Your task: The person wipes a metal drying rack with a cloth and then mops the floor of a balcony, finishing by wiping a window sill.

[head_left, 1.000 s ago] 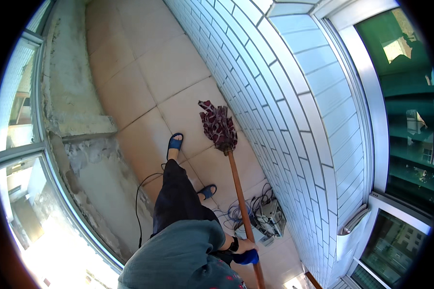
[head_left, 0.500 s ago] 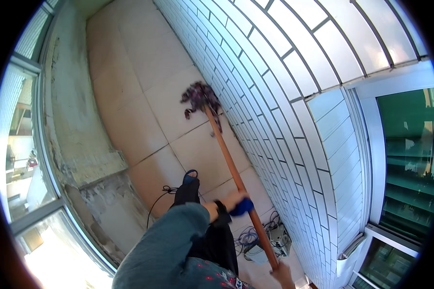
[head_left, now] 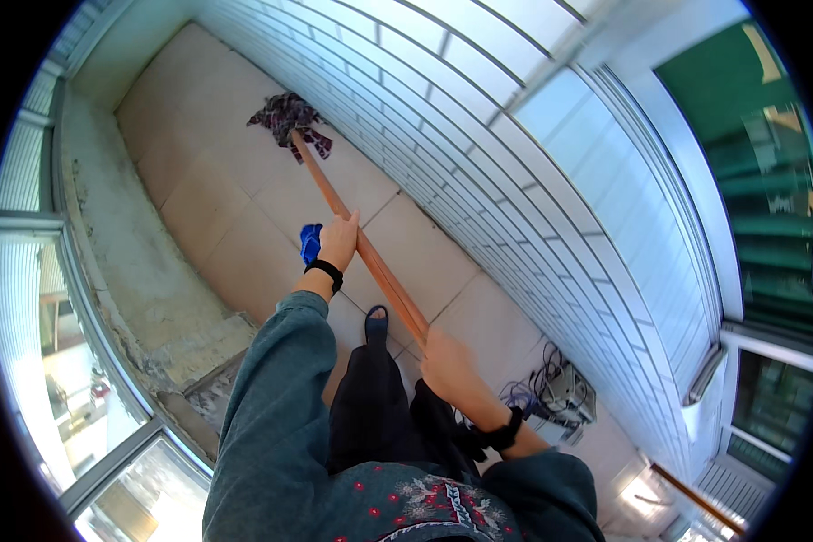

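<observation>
A mop with a long wooden handle point(head_left: 390, 287) slants away from me across the tiled floor. Its head, a bundle of dark plaid cloth strips point(head_left: 285, 116), rests on the floor at the far end, close to the white brick wall. My left hand point(head_left: 340, 240) is closed round the handle at about its middle. A crumpled blue cloth point(head_left: 311, 242) sticks out on that hand's left side; how it is held is hidden. Nearer my body, my right hand point(head_left: 447, 366), slightly blurred, grips the upper end of the handle. Both wrists carry black bands.
White brick-patterned wall point(head_left: 479, 181) runs along the right. A rough concrete ledge point(head_left: 126, 235) under windows borders the left. By the right wall lie tangled cables and a grey box point(head_left: 569, 393). My sandalled foot point(head_left: 377, 325) stands on the tiles. A green-curtained window point(head_left: 750, 163) is at right.
The mop head has gone farther from me along the floor. Both hands have moved forward with the handle, and the right one now shows fully. The view has turned.
</observation>
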`<action>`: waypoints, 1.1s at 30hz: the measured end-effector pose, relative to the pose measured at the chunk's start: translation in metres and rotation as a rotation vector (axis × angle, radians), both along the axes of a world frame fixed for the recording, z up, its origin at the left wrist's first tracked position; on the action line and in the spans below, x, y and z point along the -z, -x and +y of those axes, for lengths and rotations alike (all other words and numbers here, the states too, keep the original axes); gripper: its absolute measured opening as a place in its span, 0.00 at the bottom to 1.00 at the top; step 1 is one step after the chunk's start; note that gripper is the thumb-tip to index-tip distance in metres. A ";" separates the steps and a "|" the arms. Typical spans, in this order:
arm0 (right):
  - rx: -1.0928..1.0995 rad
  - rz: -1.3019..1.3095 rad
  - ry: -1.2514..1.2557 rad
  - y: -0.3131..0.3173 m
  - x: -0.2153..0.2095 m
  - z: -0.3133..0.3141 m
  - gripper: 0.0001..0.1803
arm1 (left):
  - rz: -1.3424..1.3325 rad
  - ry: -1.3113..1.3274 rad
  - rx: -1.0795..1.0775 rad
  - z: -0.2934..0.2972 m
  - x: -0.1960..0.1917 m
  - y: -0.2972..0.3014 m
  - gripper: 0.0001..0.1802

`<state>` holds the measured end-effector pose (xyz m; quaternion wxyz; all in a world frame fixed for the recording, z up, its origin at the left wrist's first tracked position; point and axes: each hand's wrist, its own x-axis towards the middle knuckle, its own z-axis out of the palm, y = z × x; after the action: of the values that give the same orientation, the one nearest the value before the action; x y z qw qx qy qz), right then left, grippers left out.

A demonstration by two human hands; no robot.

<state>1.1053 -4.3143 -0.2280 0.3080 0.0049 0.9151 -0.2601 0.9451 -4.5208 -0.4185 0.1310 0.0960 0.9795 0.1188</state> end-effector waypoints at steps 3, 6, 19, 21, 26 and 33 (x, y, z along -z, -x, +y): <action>0.004 -0.043 -0.038 -0.060 -0.022 0.060 0.09 | 0.028 0.022 0.166 0.044 -0.004 -0.043 0.16; 0.038 0.033 -0.134 -0.131 -0.064 0.137 0.13 | -0.049 -0.108 0.384 0.128 -0.030 -0.104 0.10; 0.430 -0.034 -0.572 -0.435 -0.321 0.283 0.15 | -0.348 -0.538 0.977 0.437 -0.180 -0.445 0.14; 0.566 -0.182 -0.585 -0.478 -0.339 0.280 0.16 | -0.341 -0.592 1.025 0.465 -0.182 -0.489 0.11; 0.748 -0.486 -0.610 -0.531 -0.350 0.266 0.19 | 0.118 -0.515 1.331 0.516 -0.173 -0.585 0.10; 0.897 -0.480 -0.459 -0.546 -0.360 0.247 0.19 | -0.390 -0.709 1.517 0.513 -0.175 -0.612 0.13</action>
<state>1.6518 -4.0673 0.1323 0.3581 0.5199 0.7607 -0.1512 1.5567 -4.0082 -0.2435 0.3031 0.7381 0.5154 0.3125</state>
